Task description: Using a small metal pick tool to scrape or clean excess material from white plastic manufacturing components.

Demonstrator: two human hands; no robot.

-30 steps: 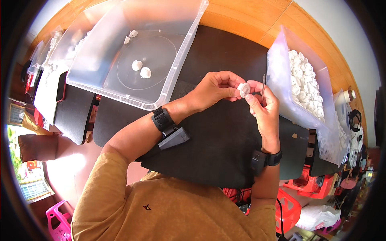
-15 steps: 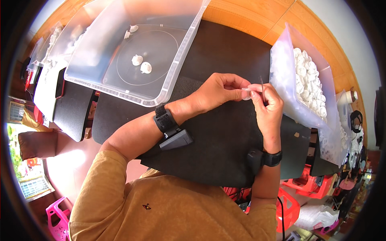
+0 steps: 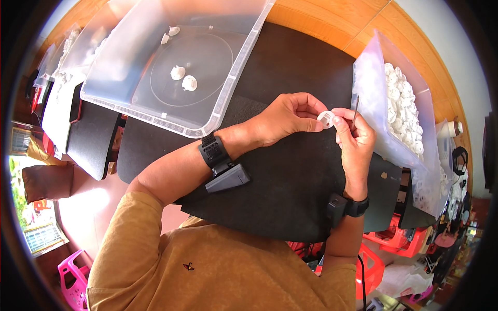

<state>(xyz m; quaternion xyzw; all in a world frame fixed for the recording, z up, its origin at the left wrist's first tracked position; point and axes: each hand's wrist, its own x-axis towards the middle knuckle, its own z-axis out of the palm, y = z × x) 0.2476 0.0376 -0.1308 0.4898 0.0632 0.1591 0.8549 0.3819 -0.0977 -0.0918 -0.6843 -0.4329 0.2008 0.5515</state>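
Over the black table, a small round white plastic part [image 3: 326, 119] with openings in its face is pinched between both hands. My left hand [image 3: 290, 115] grips its left edge with thumb and fingertips. Thumb and index finger of my right hand [image 3: 354, 128] are closed at its right edge. A thin dark rod-like tool [image 3: 355, 111] also sits in my right hand, pointing up between the fingers; its lower end is hidden. Several similar white parts [image 3: 190, 83] lie in the large clear bin [image 3: 205, 129] at the left.
A translucent bin [image 3: 373, 124] heaped with white parts [image 3: 402, 114] stands at the right. The black tabletop [image 3: 306, 52] reaches back to an orange wooden panel [image 3: 332, 20]. Red stools [image 3: 371, 264] and a pink stool [image 3: 72, 280] stand below. Wrist straps carry dark devices.
Both hands have shifted slightly right, the right one more. The white part has turned so that its round face shows, and the tool's tip has moved right.
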